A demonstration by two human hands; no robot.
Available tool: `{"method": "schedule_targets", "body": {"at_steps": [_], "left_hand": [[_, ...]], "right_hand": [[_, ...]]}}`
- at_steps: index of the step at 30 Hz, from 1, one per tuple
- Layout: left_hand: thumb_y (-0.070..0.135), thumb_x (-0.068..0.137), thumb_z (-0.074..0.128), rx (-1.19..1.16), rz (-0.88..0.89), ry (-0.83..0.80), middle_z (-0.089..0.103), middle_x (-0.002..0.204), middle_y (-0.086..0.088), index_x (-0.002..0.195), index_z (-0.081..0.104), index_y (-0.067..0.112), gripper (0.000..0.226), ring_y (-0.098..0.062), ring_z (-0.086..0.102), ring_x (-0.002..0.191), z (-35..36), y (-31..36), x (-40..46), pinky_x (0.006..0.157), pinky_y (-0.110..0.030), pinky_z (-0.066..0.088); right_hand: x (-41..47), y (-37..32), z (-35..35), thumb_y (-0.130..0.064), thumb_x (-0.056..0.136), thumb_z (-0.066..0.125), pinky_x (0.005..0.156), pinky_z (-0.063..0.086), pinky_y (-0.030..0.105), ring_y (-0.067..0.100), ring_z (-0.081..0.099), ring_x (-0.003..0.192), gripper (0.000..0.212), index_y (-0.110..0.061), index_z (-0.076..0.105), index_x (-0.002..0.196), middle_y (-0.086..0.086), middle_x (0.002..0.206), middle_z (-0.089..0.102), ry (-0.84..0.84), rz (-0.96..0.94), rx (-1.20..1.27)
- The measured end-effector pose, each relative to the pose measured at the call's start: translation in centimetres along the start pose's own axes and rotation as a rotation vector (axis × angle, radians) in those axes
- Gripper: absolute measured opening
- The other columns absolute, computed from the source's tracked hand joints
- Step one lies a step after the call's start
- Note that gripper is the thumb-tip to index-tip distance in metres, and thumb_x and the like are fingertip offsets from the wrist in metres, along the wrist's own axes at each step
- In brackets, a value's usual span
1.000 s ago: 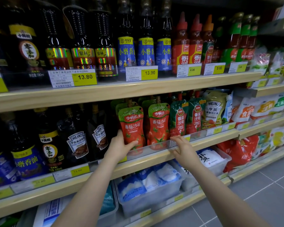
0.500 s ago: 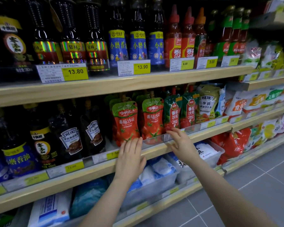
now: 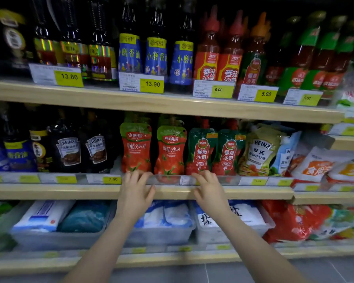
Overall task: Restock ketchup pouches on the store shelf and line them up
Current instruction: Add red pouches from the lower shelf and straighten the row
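Note:
Two red ketchup pouches with green tops stand upright side by side on the middle shelf [image 3: 172, 192], the left pouch [image 3: 135, 147] and the right pouch [image 3: 171, 150]; more pouches stand behind them. Right of them are two dark green ketchup pouches [image 3: 201, 152]. My left hand [image 3: 135, 193] lies with straight fingers on the clear front rail [image 3: 168, 179], just below the left red pouch. My right hand [image 3: 209, 190] touches the same rail below the dark green pouches. Neither hand holds a pouch.
Dark Heinz sauce bottles [image 3: 70, 149] stand left of the pouches, a Heinz dressing pouch [image 3: 260, 152] to the right. The upper shelf carries oil bottles [image 3: 155, 54] and ketchup bottles [image 3: 207, 54]. Salt bags in clear bins [image 3: 159, 235] sit below, above grey floor [image 3: 253, 272].
My left hand let go of the left red pouch and dropped to the shelf's front rail. My right hand stayed at the rail. The view moved closer and leftward.

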State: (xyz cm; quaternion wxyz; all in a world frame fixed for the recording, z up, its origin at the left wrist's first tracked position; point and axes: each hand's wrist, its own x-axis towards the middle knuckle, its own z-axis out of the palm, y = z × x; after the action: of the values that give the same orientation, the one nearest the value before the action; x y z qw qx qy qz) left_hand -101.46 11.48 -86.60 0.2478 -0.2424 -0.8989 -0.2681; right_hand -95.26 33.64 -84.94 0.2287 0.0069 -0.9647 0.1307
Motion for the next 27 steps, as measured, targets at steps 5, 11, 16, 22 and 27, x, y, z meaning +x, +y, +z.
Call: {"method": "schedule_targets", "body": {"at_steps": [5, 11, 16, 22, 27], "left_hand": [[0.03, 0.078, 0.071, -0.17, -0.305, 0.182, 0.048, 0.116, -0.012, 0.123, 0.046, 0.006, 0.057, -0.027, 0.046, 0.11, -1.7, 0.7, 2.0, 0.089, -0.037, 0.041], [0.045, 0.065, 0.079, -0.179, -0.508, 0.177, 0.033, 0.141, -0.024, 0.144, 0.013, 0.003, 0.111, -0.038, 0.033, 0.129, -1.0, 0.0, 4.7, 0.1, -0.05, 0.037], [0.055, 0.061, 0.077, -0.054, -0.536, 0.133, 0.052, 0.122, -0.025, 0.142, 0.017, 0.0, 0.114, -0.039, 0.051, 0.111, -0.1, -0.3, 5.9, 0.085, -0.046, 0.045], [0.053, 0.064, 0.072, 0.051, -0.541, 0.129, 0.055, 0.118, -0.023, 0.138, 0.025, -0.001, 0.103, -0.038, 0.053, 0.106, 0.3, -0.3, 5.9, 0.086, -0.045, 0.04], [0.06, 0.065, 0.067, 0.139, -0.537, 0.137, 0.055, 0.115, -0.02, 0.141, 0.022, 0.0, 0.107, -0.036, 0.052, 0.105, 0.0, -0.6, 5.2, 0.084, -0.045, 0.035]], "right_hand": [[1.7, -2.7, -1.2, -0.027, 0.087, 0.06, 0.091, 0.042, 0.024, 0.01, 0.048, 0.105, 0.046, -0.016, 0.047, 0.129, -0.002, 0.121, 0.05, 0.104, 0.069, 0.324], [3.8, -5.7, 0.4, -0.037, 0.083, 0.065, 0.092, 0.049, 0.04, 0.027, 0.057, 0.105, 0.072, -0.009, 0.031, 0.14, 0.009, 0.136, 0.044, 0.114, 0.268, 0.466], [5.2, -6.9, 1.3, -0.04, 0.08, 0.067, 0.096, 0.044, 0.037, 0.026, 0.05, 0.12, 0.076, -0.009, 0.031, 0.139, 0.009, 0.135, 0.048, 0.179, 0.339, 0.433], [6.3, -8.4, 2.5, -0.044, 0.075, 0.071, 0.079, 0.052, 0.039, 0.028, 0.06, 0.104, 0.073, -0.013, 0.034, 0.129, 0.007, 0.117, 0.059, 0.224, 0.446, 0.408], [6.8, -7.3, 2.6, -0.039, 0.075, 0.073, 0.077, 0.054, 0.041, 0.028, 0.064, 0.096, 0.059, -0.013, 0.04, 0.117, 0.008, 0.109, 0.065, 0.177, 0.446, 0.494]]}}
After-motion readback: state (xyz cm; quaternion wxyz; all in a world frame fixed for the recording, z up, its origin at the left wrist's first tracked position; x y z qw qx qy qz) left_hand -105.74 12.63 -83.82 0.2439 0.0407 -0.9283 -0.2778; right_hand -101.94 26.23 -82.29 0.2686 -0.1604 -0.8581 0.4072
